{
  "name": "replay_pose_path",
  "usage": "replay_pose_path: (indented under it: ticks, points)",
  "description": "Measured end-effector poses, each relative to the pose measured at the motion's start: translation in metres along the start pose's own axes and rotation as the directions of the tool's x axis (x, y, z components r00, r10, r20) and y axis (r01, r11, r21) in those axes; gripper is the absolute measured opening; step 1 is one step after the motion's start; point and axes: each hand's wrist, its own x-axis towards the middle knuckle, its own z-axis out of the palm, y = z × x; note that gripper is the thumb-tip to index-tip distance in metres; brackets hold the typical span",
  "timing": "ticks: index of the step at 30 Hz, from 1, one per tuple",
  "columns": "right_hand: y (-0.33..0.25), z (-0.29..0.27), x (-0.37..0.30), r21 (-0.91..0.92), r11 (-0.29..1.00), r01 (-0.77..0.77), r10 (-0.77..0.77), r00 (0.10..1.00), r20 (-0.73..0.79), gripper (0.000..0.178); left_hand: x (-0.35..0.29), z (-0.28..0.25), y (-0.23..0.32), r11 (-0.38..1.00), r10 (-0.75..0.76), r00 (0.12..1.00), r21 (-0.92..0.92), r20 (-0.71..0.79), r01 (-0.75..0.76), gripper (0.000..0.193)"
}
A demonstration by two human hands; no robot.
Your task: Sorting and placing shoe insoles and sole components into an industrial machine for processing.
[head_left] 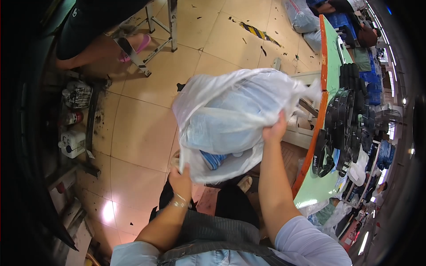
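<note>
A large translucent white plastic bag (195, 95) hangs in front of me above the tiled floor, its mouth gaping toward me. Inside are pale-blue wrapped contents whose kind I cannot make out, and a brighter blue bundle (213, 159) shows at the opening. My left hand (180, 179) is closed on the near left edge of the bag. On the right side, my right hand (275, 128) grips gathered plastic, its fingers partly hidden by the folds.
Along my right runs a green table (330, 62) with an orange edge, bearing black straps (341, 111). At upper left, a person's leg with a pink slipper (141, 46) is beside metal stool legs (173, 26). A white jug (72, 144) stands on the left; filled bags (299, 15) lie at the back.
</note>
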Motion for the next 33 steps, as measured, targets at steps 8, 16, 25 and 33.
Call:
replay_pose_path:
  ticks: [8, 16, 25, 33]
  points:
    - [-0.005, -0.053, -0.077, -0.356, 0.898, -0.259, 0.231, 0.965, -0.121, 0.053, 0.065, -0.003, 0.038, 0.892, -0.107, 0.983, -0.450, -0.151, 0.028, 0.016]
    - [0.075, -0.040, -0.062, -0.863, 0.460, -0.209, 0.367, 0.930, -0.029, 0.056, -0.042, -0.004, 0.063, 0.672, 0.635, 0.523, -0.074, 0.570, -0.736, 0.019]
    - [0.008, -0.063, 0.014, -0.997, -0.071, 0.030, 0.323, 0.946, 0.005, 0.062, -0.064, 0.038, 0.053, 0.642, 0.459, 0.390, 0.005, 0.798, -0.766, 0.033]
    - [0.024, 0.004, -0.131, -0.346, 0.854, -0.389, 0.419, 0.908, 0.013, 0.053, -0.063, 0.023, 0.026, 0.670, 0.386, 0.410, 0.055, 0.826, -0.741, 0.034]
